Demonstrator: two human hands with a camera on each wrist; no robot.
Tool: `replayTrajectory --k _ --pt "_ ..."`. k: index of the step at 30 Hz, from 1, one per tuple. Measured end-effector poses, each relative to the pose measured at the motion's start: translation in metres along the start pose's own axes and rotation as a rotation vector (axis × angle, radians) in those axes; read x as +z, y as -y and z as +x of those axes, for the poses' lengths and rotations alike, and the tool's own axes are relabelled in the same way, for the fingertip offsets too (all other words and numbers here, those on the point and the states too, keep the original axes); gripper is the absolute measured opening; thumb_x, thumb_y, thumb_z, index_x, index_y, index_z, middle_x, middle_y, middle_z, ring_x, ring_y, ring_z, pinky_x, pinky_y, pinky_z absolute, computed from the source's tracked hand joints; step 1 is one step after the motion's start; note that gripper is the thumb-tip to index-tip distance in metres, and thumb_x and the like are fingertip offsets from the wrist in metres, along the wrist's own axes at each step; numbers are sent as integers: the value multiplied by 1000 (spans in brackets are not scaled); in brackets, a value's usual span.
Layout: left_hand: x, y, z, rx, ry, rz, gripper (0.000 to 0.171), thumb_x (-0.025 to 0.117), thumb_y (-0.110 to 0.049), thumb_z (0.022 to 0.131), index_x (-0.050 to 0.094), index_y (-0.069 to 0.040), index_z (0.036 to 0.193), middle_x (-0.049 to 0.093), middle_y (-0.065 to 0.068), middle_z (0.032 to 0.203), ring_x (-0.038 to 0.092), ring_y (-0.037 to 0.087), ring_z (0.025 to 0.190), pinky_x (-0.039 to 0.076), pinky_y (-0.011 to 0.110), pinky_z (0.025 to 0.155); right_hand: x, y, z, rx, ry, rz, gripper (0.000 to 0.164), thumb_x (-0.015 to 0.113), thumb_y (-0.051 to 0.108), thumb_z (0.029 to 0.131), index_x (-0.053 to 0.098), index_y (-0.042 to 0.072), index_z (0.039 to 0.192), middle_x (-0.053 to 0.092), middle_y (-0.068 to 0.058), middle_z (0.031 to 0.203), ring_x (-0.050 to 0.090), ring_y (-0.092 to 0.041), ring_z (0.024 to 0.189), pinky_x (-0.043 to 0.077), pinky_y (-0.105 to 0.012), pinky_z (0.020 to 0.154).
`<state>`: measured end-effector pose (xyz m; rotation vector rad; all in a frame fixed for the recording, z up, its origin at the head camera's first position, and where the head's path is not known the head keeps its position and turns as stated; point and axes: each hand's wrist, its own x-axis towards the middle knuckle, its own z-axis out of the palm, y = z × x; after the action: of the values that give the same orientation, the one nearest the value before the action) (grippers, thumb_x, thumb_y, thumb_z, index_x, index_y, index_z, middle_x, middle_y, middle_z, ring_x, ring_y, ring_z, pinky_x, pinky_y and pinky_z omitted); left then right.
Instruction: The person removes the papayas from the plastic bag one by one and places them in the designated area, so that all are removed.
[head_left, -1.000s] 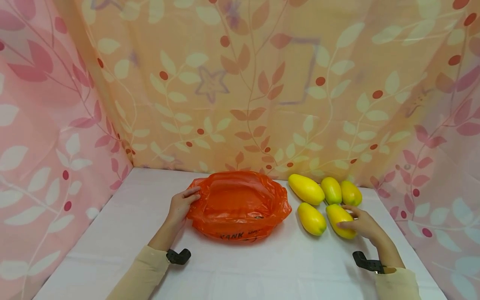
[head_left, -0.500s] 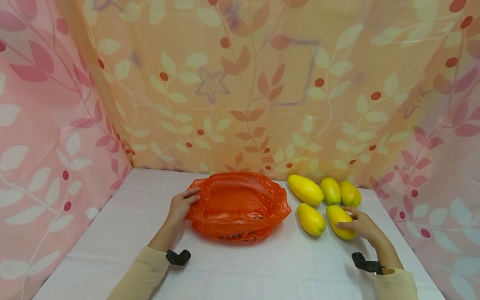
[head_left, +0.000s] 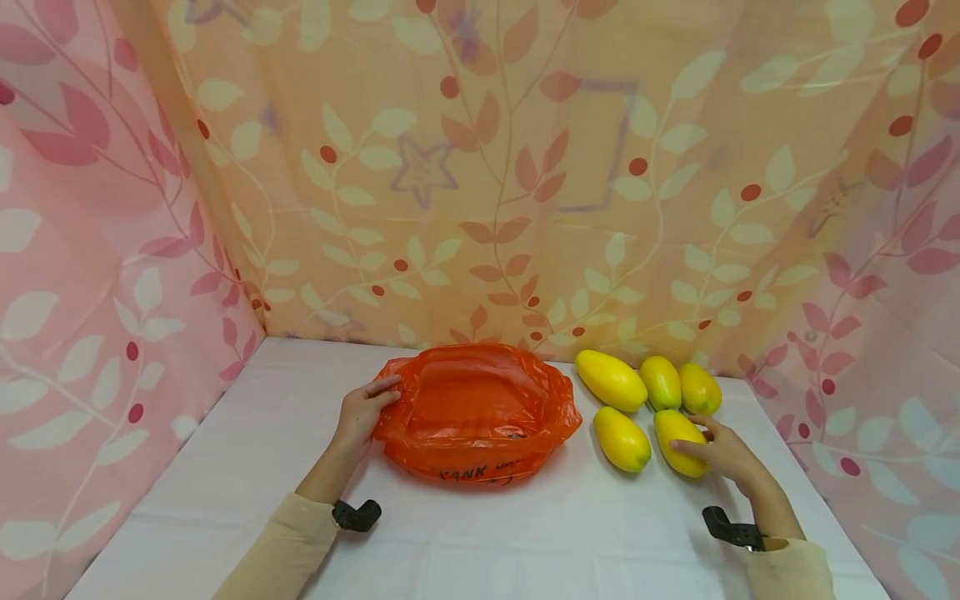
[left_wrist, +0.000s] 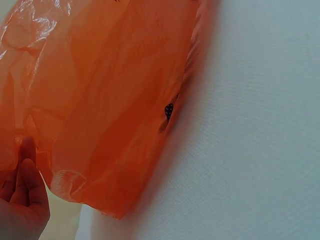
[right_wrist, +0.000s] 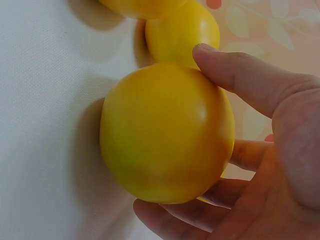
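A red-orange plastic bag [head_left: 472,404] with dark lettering lies on the table, its mouth spread open. At its left side, my left hand [head_left: 363,417] pinches the bag's edge; the left wrist view shows those fingers [left_wrist: 30,175] against the thin plastic. My right hand [head_left: 723,450] holds a yellow mango [head_left: 675,437] at the front right, thumb on one side and fingers curled round the other. In the right wrist view this mango [right_wrist: 167,135] sits between thumb and fingers, close to the table. Part of its far side is hidden.
Several other yellow mangoes lie right of the bag: one in front [head_left: 622,439], a longer one behind [head_left: 611,381], and two side by side [head_left: 662,383] at the back. A white cloth covers the table [head_left: 540,542]. Patterned curtains [head_left: 510,167] enclose the back and sides.
My right hand has closed slightly more round the mango, which has shifted a little. The left hand and the bag stay where they were.
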<state>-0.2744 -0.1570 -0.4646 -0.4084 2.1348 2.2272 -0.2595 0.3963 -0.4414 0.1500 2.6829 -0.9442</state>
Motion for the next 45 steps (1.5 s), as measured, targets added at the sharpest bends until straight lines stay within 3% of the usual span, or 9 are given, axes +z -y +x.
replayTrajectory --k 30,45 --pt "1 -1 -2 -14 6 -4 39 57 -10 97 57 -6 136 41 12 153 41 29 138 37 44 115 7 0 2 11 -41 7 98 63 60 84 26 -5 147 29 -41 141 35 -55 121 35 -72 100" --pt "2 -1 -4 -10 7 15 39 56 -11 97 57 -7 136 40 11 153 43 29 136 39 44 113 7 6 -4 20 -52 4 96 59 60 88 23 -6 148 27 -42 142 36 -56 121 40 -69 98"
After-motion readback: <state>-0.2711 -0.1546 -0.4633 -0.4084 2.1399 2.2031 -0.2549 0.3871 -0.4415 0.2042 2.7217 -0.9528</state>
